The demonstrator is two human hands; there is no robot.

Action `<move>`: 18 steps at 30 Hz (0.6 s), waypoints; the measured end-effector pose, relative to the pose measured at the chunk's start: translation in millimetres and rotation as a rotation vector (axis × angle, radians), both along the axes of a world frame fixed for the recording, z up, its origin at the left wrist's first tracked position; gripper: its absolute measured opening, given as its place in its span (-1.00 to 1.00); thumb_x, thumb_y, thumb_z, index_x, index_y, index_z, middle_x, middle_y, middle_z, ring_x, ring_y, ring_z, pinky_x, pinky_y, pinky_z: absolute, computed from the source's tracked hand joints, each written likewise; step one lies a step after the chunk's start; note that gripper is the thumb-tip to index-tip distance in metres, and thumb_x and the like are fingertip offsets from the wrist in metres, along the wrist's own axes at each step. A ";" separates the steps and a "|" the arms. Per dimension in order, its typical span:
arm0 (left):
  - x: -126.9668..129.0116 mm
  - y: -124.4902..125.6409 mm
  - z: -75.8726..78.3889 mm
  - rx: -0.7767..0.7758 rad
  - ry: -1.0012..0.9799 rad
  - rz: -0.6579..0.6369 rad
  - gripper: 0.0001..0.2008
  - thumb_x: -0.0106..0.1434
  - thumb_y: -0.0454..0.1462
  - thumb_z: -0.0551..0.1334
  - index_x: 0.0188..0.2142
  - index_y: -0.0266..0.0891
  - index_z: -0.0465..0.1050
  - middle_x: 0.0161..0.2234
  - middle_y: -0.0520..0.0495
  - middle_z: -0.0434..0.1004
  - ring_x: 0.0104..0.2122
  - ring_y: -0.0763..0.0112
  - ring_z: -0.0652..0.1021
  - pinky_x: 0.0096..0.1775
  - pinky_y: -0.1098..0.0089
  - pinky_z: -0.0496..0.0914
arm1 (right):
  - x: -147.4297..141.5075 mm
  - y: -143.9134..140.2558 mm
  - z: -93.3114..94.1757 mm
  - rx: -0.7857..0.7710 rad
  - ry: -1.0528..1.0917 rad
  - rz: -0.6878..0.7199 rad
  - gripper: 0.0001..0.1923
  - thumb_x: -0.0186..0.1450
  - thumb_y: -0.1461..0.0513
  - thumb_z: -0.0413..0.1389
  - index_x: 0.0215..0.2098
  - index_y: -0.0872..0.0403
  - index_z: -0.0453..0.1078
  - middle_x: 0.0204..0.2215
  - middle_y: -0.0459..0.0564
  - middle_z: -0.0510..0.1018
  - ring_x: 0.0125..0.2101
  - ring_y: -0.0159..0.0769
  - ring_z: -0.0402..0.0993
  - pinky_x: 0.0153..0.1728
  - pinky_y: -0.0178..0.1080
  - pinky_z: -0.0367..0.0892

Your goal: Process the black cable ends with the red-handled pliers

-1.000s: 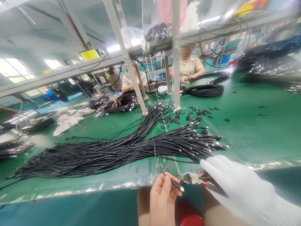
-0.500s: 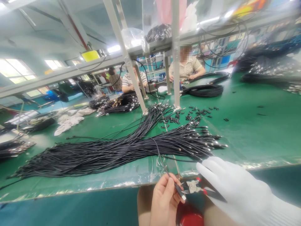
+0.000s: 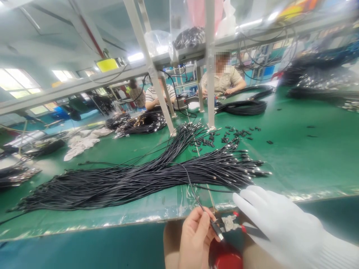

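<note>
Low in the frame's centre, a thin black cable with a silver-tipped plug (image 3: 217,229) is pinched by the bare left hand (image 3: 195,236), apparently to leave its end exposed; the white-gloved right hand (image 3: 282,220) clasps red-handled metal pliers (image 3: 229,223) alongside.

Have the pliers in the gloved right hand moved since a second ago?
Yes. Judged against the green table's front edge, the pliers have shifted slightly down the picture and a little left.

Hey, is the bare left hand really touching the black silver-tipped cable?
Touching: the head view shows the bare left hand gripping the black silver-tipped cable near its end.
</note>
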State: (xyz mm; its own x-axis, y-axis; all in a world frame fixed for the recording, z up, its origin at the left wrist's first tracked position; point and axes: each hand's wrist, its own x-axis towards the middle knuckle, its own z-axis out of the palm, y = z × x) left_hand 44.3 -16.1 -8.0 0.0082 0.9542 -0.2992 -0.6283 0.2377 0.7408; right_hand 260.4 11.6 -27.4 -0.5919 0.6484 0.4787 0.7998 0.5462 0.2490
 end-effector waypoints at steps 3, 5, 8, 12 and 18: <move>0.7 -0.2 0.2 0.005 0.010 0.018 -0.59 -0.10 -0.07 0.61 -0.49 -0.31 0.55 -0.56 0.06 0.50 -0.60 0.59 0.45 -0.54 0.57 0.34 | -1.8 0.6 1.4 0.028 -0.005 0.004 -0.54 0.24 0.10 0.11 0.08 0.04 0.29 -0.15 0.09 0.50 -0.36 -0.11 0.41 -0.46 -0.14 0.28; 2.5 -0.4 1.0 0.001 0.009 0.045 -0.58 -0.12 -0.07 0.62 -0.51 -0.31 0.53 -0.57 0.07 0.50 -0.61 0.59 0.45 -0.55 0.57 0.33 | -2.5 0.8 1.8 0.058 -0.025 0.019 -0.55 0.27 0.13 0.05 0.10 0.08 0.27 -0.16 0.12 0.50 -0.37 -0.12 0.40 -0.45 -0.14 0.26; 7.1 -1.2 2.4 -0.005 0.011 0.111 -0.58 -0.15 -0.08 0.63 -0.52 -0.30 0.52 -0.58 0.07 0.51 -0.61 0.60 0.45 -0.54 0.58 0.33 | -4.3 0.2 -0.5 0.113 -0.042 0.010 -0.55 0.35 0.15 -0.07 0.15 0.14 0.25 -0.18 0.16 0.51 -0.39 -0.12 0.40 -0.42 -0.11 0.24; 11.8 -2.3 2.9 -0.017 0.036 0.188 -0.56 -0.19 -0.07 0.63 -0.55 -0.29 0.50 -0.58 0.07 0.54 -0.61 0.62 0.43 -0.52 0.60 0.34 | -8.7 -2.4 -7.7 0.162 -0.045 -0.025 -0.58 0.44 0.13 -0.15 0.14 0.16 0.26 -0.21 0.14 0.54 -0.39 -0.11 0.44 -0.40 -0.11 0.17; 9.8 -1.5 1.3 -0.048 0.050 0.149 -0.52 -0.20 -0.02 0.63 -0.53 -0.28 0.48 -0.56 0.10 0.49 -0.63 0.61 0.43 -0.56 0.56 0.32 | -14.1 -5.0 -7.7 0.207 -0.023 0.009 -0.66 0.45 0.20 -0.16 0.06 0.19 0.29 -0.35 0.03 0.55 -0.44 -0.15 0.47 -0.42 -0.10 0.09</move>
